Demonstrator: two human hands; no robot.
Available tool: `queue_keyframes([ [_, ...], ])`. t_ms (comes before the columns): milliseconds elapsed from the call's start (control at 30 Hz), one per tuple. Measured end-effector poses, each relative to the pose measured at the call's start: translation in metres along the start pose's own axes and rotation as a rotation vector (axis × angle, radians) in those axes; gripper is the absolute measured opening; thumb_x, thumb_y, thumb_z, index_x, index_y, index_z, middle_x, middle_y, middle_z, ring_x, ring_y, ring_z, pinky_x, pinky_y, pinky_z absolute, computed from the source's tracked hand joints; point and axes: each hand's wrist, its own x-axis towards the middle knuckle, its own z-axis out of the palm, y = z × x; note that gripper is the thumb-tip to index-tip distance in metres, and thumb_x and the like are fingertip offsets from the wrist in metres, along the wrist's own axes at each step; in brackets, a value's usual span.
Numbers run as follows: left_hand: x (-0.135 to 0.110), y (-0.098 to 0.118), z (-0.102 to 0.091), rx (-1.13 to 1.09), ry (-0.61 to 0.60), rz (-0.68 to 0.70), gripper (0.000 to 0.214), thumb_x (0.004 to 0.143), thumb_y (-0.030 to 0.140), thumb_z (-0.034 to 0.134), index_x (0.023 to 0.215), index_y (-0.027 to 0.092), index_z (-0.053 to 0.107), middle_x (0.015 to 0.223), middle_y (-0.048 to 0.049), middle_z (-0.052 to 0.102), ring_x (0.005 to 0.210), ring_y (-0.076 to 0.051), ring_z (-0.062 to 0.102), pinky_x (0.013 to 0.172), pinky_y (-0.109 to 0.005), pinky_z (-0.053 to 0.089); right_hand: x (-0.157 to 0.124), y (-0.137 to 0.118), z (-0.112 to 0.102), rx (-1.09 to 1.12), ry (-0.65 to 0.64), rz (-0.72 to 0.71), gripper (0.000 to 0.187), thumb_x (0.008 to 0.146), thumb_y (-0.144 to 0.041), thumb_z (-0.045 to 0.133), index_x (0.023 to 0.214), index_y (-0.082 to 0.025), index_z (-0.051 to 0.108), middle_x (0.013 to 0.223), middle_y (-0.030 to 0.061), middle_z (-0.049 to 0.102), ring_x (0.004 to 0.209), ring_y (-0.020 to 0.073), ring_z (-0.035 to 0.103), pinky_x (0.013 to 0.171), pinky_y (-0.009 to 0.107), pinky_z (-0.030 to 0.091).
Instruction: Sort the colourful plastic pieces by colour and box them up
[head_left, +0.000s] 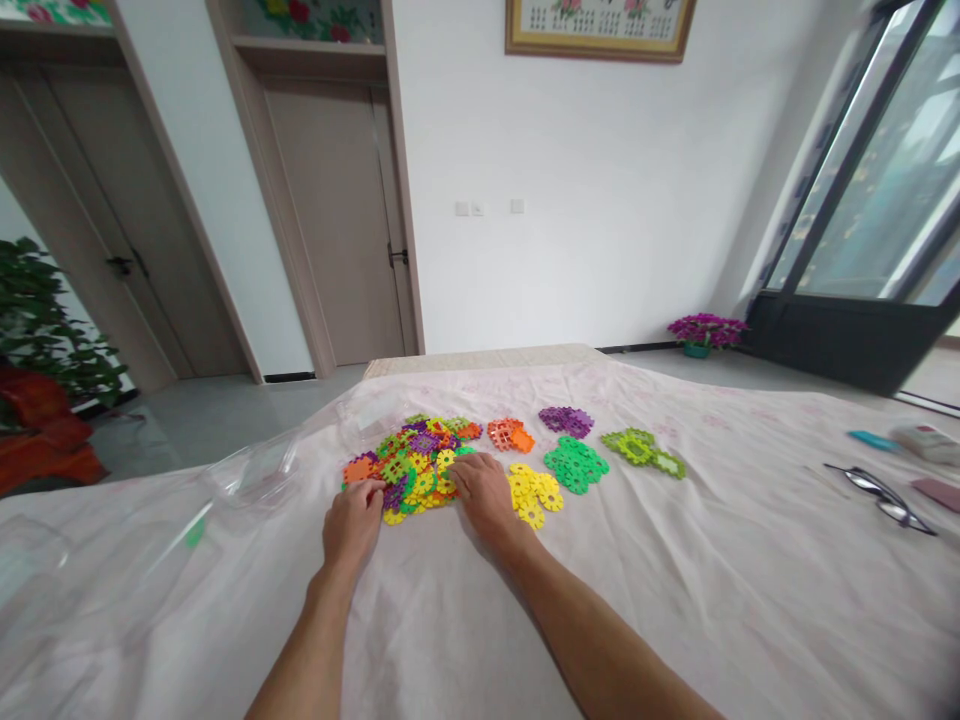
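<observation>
A mixed heap of plastic snowflake discs (420, 468), in purple, orange, green and yellow, lies on the cloth before me. At its left edge rests my left hand (355, 520), fingers bent together against orange and purple discs. My right hand (486, 492) reaches over the heap's right side, its curled fingertips touching yellow discs; anything pinched there is hidden. Sorted by colour to the right are yellow discs (534, 492), green discs (576, 464), orange square pieces (510, 434), purple discs (565, 420) and light-green pieces (642, 450).
Clear plastic containers (255, 470) stand on the left of the pale tablecloth (420, 620). A small green piece (195, 532) shows through one. Glasses (881, 497), a blue item (871, 440) and a brownish-red object (937, 493) lie at the far right.
</observation>
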Motion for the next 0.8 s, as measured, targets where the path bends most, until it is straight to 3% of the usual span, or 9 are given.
queue_keyframes([
  [167, 0.001, -0.003, 0.003, -0.005, 0.005, 0.009, 0.031, 0.093, 0.033, 0.044, 0.107, 0.027, 0.072, 0.12, -0.0026, 0.07, 0.107, -0.021, 0.063, 0.087, -0.03, 0.046, 0.008, 0.026, -0.014, 0.117, 0.167, 0.22, 0.028, 0.1, -0.035, 0.046, 0.105, -0.025, 0.073, 0.106, 0.0042, 0.074, 0.098, 0.0191, 0.064, 0.088, 0.028, 0.043],
  [300, 0.002, -0.005, 0.004, -0.012, -0.001, -0.007, 0.03, 0.092, 0.031, 0.045, 0.106, 0.027, 0.072, 0.121, -0.0023, 0.07, 0.109, -0.022, 0.062, 0.091, -0.031, 0.046, 0.008, 0.072, -0.03, 0.213, 0.35, 0.421, 0.032, 0.094, -0.034, 0.045, 0.108, -0.024, 0.072, 0.106, 0.0044, 0.074, 0.095, 0.0207, 0.066, 0.086, 0.03, 0.046],
  [500, 0.002, -0.005, 0.004, 0.0, -0.012, 0.001, 0.031, 0.092, 0.031, 0.045, 0.108, 0.026, 0.071, 0.121, -0.0035, 0.069, 0.11, -0.022, 0.062, 0.091, -0.031, 0.046, -0.008, 0.132, -0.054, 0.133, 0.571, 0.611, 0.04, 0.089, -0.032, 0.041, 0.107, -0.016, 0.073, 0.107, 0.0117, 0.072, 0.1, 0.0235, 0.063, 0.093, 0.035, 0.044],
  [667, 0.003, -0.005, 0.004, -0.003, -0.003, 0.005, 0.032, 0.092, 0.031, 0.044, 0.107, 0.026, 0.071, 0.12, -0.0038, 0.07, 0.109, -0.021, 0.062, 0.092, -0.03, 0.046, -0.015, 0.143, -0.065, 0.04, 0.705, 0.722, 0.041, 0.087, -0.028, 0.044, 0.116, -0.013, 0.068, 0.115, 0.0167, 0.066, 0.111, 0.0275, 0.056, 0.096, 0.038, 0.042],
  [800, 0.003, -0.004, 0.004, 0.003, -0.013, -0.011, 0.032, 0.092, 0.032, 0.044, 0.108, 0.027, 0.071, 0.12, -0.0034, 0.07, 0.109, -0.022, 0.062, 0.089, -0.03, 0.046, -0.009, 0.126, -0.06, 0.051, 0.684, 0.577, 0.037, 0.087, -0.023, 0.044, 0.113, -0.015, 0.069, 0.112, 0.0141, 0.064, 0.107, 0.0253, 0.056, 0.094, 0.037, 0.043],
])
